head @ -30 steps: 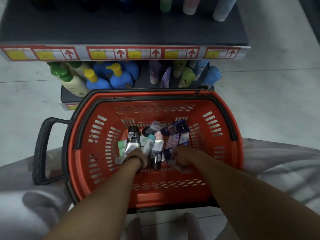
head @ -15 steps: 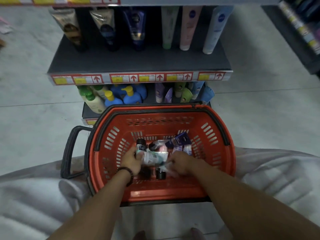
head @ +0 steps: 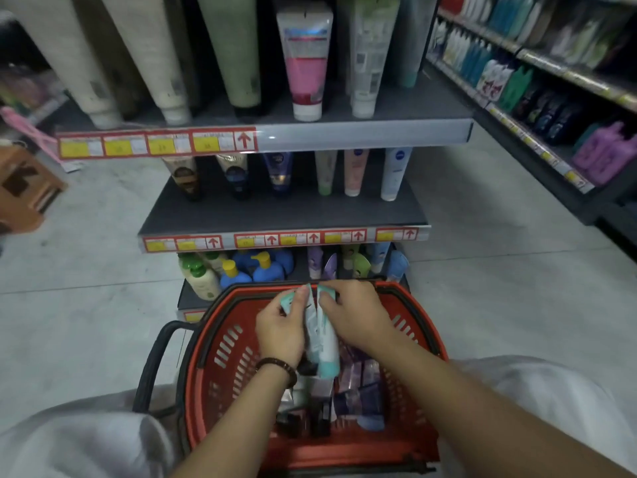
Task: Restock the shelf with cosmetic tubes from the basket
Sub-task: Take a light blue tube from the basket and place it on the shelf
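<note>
Head view: both hands are raised over the red basket (head: 206, 343), which stands on the floor right against the shelving. The left hand (head: 281, 331) curls its fingers round a bunch of teal tubes (head: 324, 339). The right hand (head: 355, 319) pinches the same bunch near its upper, crimped end. Two crimped ends show between the fingers (whether a third tube hides behind them, I cannot tell), and a teal cap points down into the basket. One dark beaded bracelet (head: 277, 365) circles the left wrist. A heap of other tubes (head: 358, 384) lies on the basket floor, too jumbled to count. One black handle (head: 155, 367) hangs at the basket's left side.

On the middle shelf (head: 275, 215) a row of six tubes (head: 355, 172) stands cap-down: three dark ones to the left and three pale ones to the right. On the lowest shelf, just behind the basket rim, two yellow pump tops show among the blue bottles (head: 265, 270).
</note>
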Demonstrator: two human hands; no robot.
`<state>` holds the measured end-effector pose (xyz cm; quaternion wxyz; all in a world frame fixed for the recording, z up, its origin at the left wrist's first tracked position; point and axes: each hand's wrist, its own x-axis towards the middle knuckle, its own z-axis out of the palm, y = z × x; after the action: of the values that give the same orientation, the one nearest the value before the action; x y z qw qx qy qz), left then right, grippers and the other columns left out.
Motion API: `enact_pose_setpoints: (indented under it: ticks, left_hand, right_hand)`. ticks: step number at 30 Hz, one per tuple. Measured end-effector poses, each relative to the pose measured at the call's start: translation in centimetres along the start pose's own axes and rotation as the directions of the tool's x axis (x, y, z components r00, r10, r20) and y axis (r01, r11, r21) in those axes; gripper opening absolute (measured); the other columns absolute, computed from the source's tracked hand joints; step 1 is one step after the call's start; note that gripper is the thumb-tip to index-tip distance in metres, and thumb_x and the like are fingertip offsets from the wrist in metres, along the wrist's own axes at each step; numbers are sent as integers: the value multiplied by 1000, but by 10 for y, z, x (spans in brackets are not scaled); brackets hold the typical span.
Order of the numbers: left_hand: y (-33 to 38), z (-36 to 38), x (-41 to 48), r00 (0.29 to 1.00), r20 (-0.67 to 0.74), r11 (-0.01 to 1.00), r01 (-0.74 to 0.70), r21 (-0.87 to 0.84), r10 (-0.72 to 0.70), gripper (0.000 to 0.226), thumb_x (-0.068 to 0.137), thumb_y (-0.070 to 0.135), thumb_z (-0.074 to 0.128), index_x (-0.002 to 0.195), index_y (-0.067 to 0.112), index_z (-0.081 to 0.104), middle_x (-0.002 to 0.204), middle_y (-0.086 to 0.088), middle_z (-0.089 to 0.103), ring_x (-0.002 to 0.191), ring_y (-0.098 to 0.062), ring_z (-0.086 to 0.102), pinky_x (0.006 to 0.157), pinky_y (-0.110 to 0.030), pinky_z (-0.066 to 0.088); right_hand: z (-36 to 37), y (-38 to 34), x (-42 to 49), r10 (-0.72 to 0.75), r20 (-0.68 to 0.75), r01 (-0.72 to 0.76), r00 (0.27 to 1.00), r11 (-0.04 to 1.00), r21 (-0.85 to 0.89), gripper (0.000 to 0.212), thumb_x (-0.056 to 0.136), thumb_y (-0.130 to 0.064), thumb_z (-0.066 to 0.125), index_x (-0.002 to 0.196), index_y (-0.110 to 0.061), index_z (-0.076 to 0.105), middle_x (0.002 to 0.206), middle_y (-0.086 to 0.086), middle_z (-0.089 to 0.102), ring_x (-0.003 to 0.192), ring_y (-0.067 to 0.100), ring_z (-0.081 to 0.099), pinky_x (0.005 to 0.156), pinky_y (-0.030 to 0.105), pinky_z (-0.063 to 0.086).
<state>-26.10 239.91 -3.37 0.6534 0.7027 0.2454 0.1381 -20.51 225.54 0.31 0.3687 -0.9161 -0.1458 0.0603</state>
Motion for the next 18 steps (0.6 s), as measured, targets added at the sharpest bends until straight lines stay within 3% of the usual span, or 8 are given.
enact_pose_setpoints:
  ticks: [2,4,7,9,11,13,15,18]
  left_hand:
    - [20,15,4,998,38,998,-55,7,54,20,112,36,66,106,37,85,104,18,85,103,-2,78,89,-21,60]
    - [30,25,8,985,142,993,-106,60,97,30,119,35,49,123,41,79,124,21,79,117,5,71,98,-14,53]
    - [25,35,15,969,249,999,-13,31,5,47,115,63,38,138,40,71,137,10,75,128,-8,70,115,-38,55]
    - [19,38,14,949,297,990,131,-58,-108,65,104,82,40,139,36,69,126,-6,79,116,-22,76,109,-50,60]
    - [26,39,7,933,327,973,197,-116,-150,50,110,62,49,142,26,65,107,-12,81,95,-23,78,87,-44,65]
    - [28,38,8,932,332,973,193,-123,-143,35,115,42,54,141,21,64,99,-8,82,87,-20,79,77,-39,65]
    - [30,37,14,932,332,974,195,-118,-146,30,117,36,54,137,19,67,110,-17,81,95,-28,80,85,-47,66]
    - [44,36,26,937,331,989,136,-60,-109,33,117,41,54,130,17,71,116,-18,81,103,-34,80,97,-57,63]
  right_hand:
    - [-7,-14,1,13,-74,-10,997,999,42,46,94,-49,46,110,-25,81,84,0,79,80,20,73,74,39,60]
    - [-13,-21,2,28,-113,-19,993,997,74,35,100,-45,53,103,-25,81,75,-1,77,72,17,72,71,42,61]
    - [-21,-27,2,118,-84,-85,989,943,320,34,108,-44,64,90,-21,80,65,0,74,58,15,74,58,41,65]
    - [-24,-27,1,195,21,-180,981,854,487,32,112,-38,62,99,-18,83,64,5,76,54,16,74,53,33,63]
    - [-25,-23,2,229,100,-247,968,820,516,31,113,-24,56,105,-17,84,70,12,77,57,21,73,56,32,63]
    - [-27,-21,3,221,196,-294,955,777,556,31,109,-9,53,108,-17,83,78,19,77,63,26,72,61,35,65]
    - [-35,-24,6,190,302,-348,934,671,655,32,105,3,53,106,-15,80,82,19,73,65,22,69,63,32,62]
    - [-50,-14,17,168,203,-258,965,763,593,26,98,-1,67,109,-21,79,78,-4,76,69,9,69,62,23,56]
